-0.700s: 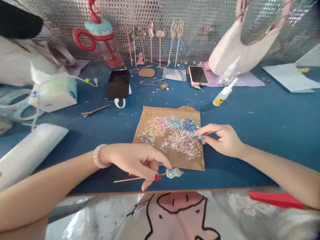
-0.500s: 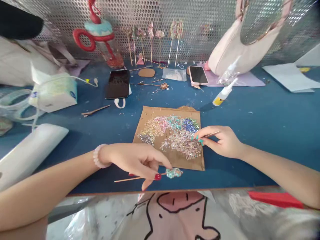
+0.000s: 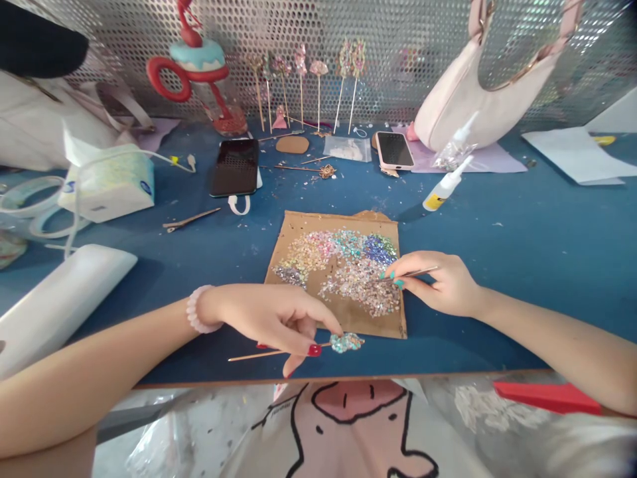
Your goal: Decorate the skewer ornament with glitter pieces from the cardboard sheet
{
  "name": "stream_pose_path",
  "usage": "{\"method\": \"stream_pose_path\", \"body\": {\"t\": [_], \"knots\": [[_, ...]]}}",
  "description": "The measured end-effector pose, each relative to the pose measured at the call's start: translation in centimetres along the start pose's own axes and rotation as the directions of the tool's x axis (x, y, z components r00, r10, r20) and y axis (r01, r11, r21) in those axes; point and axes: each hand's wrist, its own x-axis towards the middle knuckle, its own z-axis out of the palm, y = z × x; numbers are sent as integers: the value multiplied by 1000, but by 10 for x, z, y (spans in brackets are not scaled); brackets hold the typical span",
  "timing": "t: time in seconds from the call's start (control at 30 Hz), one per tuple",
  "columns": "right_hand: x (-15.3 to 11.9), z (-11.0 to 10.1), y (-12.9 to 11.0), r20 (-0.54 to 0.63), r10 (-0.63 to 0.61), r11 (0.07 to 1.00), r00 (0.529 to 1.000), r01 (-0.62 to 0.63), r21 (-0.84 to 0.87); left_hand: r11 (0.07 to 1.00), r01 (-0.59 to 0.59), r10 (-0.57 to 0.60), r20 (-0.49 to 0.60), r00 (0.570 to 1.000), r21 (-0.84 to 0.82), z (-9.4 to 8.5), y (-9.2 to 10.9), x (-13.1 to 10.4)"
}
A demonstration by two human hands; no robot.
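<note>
My left hand (image 3: 279, 322) is closed round a thin wooden stick (image 3: 253, 356), holding it level near the table's front edge. On the stick's right end is a lump covered in turquoise and pale sparkling bits (image 3: 347, 342), beside my index fingertip. In front lies a piece of cardboard (image 3: 328, 318) spread with small rhinestones (image 3: 365, 279) in yellow, pink, turquoise, blue and pale patches. My right hand (image 3: 442, 282) pinches slim metal tweezers (image 3: 421, 271), whose tip reaches into the pale rhinestones at the cardboard's right side. Whether the tip grips a stone is too small to tell.
A glue bottle (image 3: 448, 186) stands behind my right hand. Two phones (image 3: 235, 167), a hair clip (image 3: 192, 220) and a small plastic bag (image 3: 347, 149) lie farther back. A tissue box (image 3: 109, 186) is left; decorated sticks (image 3: 301, 86) stand along the metal mesh, near a handbag (image 3: 448, 99).
Almost nothing differs. Both hands keep their places, the left on the stick and the right with the tweezers among the pale rhinestones.
</note>
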Motion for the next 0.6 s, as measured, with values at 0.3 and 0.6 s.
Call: {"method": "stream_pose_path", "body": {"t": [0.3,0.6], "knots": [[0,1,-1,3,39,999,999,-39,1,1000,-3,3,4,1000,-4,0,-1,0],[0,0,-1,-3,37,999,999,-37,14,1000,2,-2,2,1000,-5,0,2,-1]]}}
